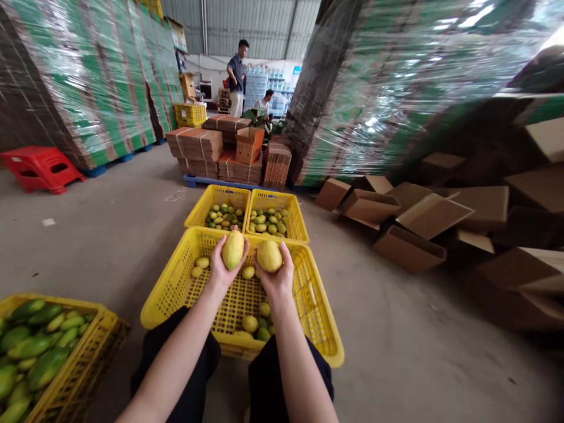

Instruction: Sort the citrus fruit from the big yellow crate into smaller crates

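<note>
My left hand (223, 268) holds a yellow fruit with a greenish lower end (233, 250), its fingers curled around the sides. A rounder yellow fruit (269, 256) is held in my right hand (278, 281). Both hands are raised side by side, a little apart, over the large yellow crate (315, 317) in front of my knees. Inside that crate, a few yellow fruits (202, 262) lie at the back left, and several yellow and green ones (249, 324) lie near the front. My right forearm hides part of its floor.
Two smaller yellow crates of fruit (299, 225) stand just beyond. At lower left is a crate of long green fruits (39, 346). Cardboard boxes (409, 249) lie at right, flattened cartons (196, 144) ahead, a red stool (42, 167) at left. Two people (237, 73) are in the background.
</note>
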A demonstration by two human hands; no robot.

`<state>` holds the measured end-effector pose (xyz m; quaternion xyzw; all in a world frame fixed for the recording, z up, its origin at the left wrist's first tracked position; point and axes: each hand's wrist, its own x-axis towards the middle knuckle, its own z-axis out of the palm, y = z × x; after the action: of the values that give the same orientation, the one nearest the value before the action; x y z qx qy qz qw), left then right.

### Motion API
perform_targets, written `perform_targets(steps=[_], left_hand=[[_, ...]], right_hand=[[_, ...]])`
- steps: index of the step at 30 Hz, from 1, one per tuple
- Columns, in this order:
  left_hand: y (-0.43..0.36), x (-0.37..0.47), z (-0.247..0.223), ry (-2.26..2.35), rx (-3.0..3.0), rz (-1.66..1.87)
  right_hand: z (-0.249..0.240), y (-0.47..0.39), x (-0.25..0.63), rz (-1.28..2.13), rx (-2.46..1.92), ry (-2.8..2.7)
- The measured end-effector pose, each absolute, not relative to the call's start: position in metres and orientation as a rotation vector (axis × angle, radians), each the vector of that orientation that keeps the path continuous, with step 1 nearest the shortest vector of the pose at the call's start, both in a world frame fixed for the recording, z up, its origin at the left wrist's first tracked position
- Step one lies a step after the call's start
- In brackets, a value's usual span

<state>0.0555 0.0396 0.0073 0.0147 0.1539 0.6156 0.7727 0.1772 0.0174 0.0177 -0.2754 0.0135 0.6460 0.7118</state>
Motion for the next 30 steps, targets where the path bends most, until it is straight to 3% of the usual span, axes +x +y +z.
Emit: perform_targets(steps=[12,30], left_hand=[[0.038,0.058,0.007,0.358,0.033,1.190],[0.045,0.052,-0.010,0.304,0.014,1.245]], right_hand=[[0.010,0.025,0.176,1.558,-0.660,-0.005],[-0.003,0.018,0.172,1.497,-0.585,-0.122]])
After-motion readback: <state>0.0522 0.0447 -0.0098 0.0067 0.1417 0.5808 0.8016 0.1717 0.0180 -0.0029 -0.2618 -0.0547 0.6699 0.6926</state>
